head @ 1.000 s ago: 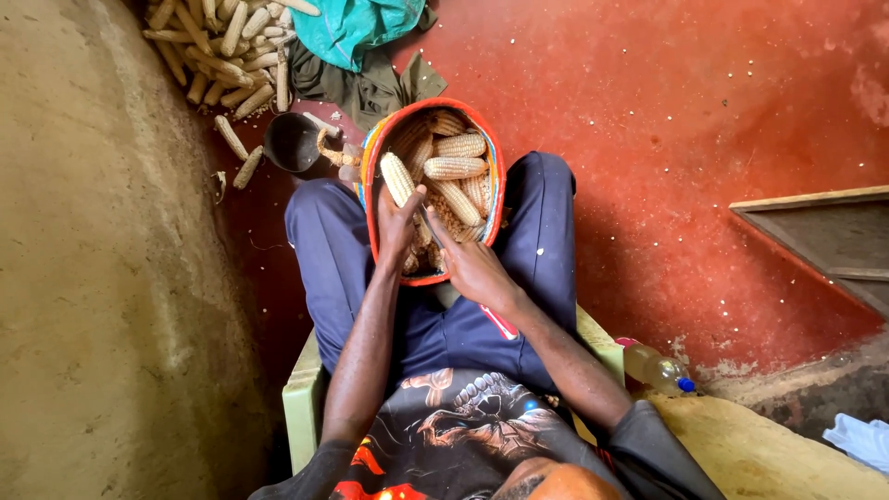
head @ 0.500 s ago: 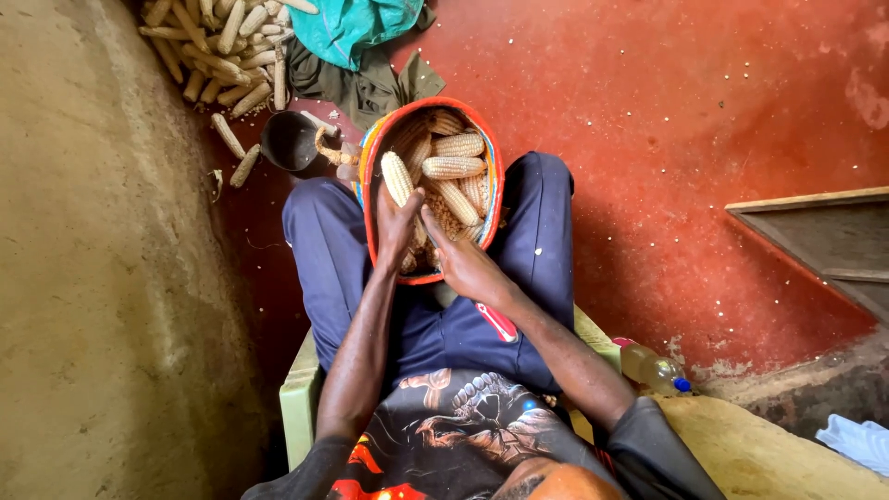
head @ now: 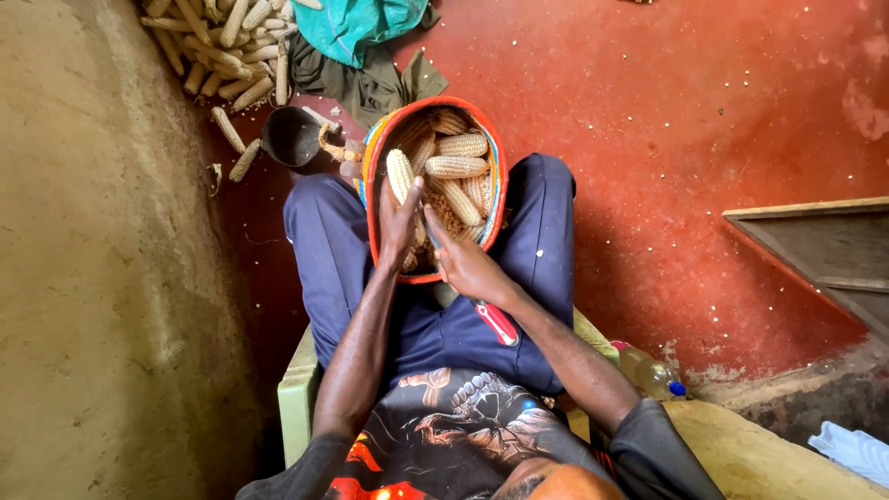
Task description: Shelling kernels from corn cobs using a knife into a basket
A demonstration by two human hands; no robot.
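Red floor (head: 704, 120), person seated with woven basket (head: 495, 185) on lap. Left hand (head: 400, 222) closed around corn cob (head: 400, 174); right hand (head: 468, 264) curled against it, thumb on kernels.

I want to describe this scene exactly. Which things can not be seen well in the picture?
Head view:
- Right hand: its fingertips are hidden behind the left hand and the corn cob.
- Basket: the bottom is covered by cobs.
- Cob pile: cut off by the top edge.
- Dark bowl: contents too dark to tell.
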